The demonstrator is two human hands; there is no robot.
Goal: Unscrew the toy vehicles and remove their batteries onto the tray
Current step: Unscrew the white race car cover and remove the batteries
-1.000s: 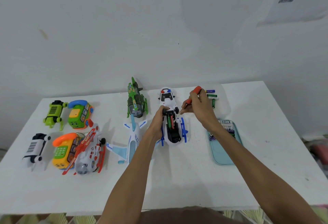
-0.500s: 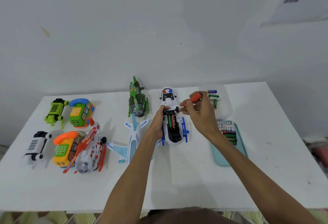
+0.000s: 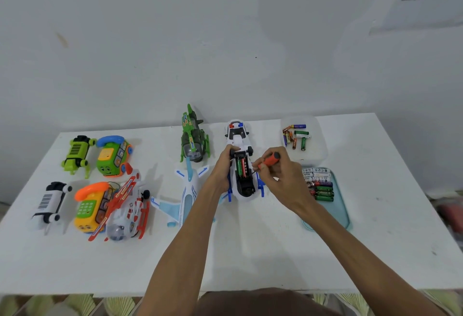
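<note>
White table (image 3: 250, 253) is spanning the lower frame; right of centre I am seeing the teal tray (image 3: 343, 206) carrying batteries (image 3: 320, 185). At centre the left hand (image 3: 221, 173) is gripping the upturned toy vehicle (image 3: 246, 190), the right hand (image 3: 283, 180) pinching an orange screwdriver (image 3: 270, 159) beside its exposed cells (image 3: 241, 168).

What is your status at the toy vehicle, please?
Left hand grips upturned white toy vehicle. Right hand holds orange screwdriver, tip at open battery bay. Batteries inside. Nothing blocking.
</note>
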